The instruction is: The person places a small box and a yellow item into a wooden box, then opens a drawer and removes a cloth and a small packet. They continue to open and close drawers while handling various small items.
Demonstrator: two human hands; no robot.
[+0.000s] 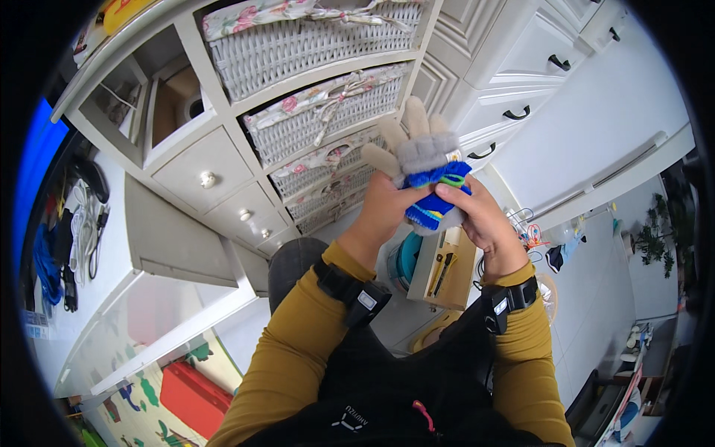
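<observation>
A beige and grey fuzzy glove (pixel 416 142) is held in front of me with its fingers pointing up and away. Lying against its cuff is a small bright blue knitted item (pixel 427 209) with yellow and light-blue stripes and a green strip; whether it is a glove too, I cannot tell. My left hand (pixel 385 204) grips the pair from the left, its thumb across the blue knit. From the right, my right hand (pixel 483 215) pinches them, thumb tip near the green strip. Both hands hide part of the cuffs.
White wicker baskets (pixel 313 47) with floral liners fill the cabinet ahead. Small knobbed drawers (pixel 204 170) stand at left. Below my hands, a wooden drawer box (pixel 422 268) holds a yellow utility knife (pixel 441 274) beside a teal round container (pixel 408 260). White handled drawers (pixel 519 72) are at right.
</observation>
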